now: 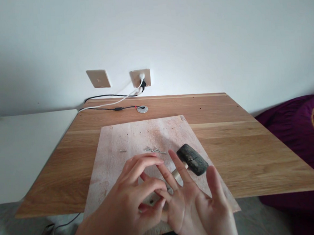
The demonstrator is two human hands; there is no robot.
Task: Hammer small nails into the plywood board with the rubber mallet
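Observation:
Above the front of a pale board (112, 140), my left hand (127, 194) has its fingers bent and pinched around the ring and little finger side of my other hand. My right hand (191, 201) is palm up with thumb and fingers spread, holding nothing. Just behind it lies a rubber mallet (192, 159) with a black head. Its pale wooden handle is partly covered by my fingers. Several small metal nails or screws (155, 150) lie in a group on the board, and a single one (123, 151) sits to their left. Small dark holes run in a row across the board's far part.
The board rests on a wooden table (242, 154) against a white wall. Cables (112, 95) run from a wall socket (132, 78) toward a round cable hole (142, 109). A white surface (27, 151) adjoins at left; purple fabric (292, 133) is at right.

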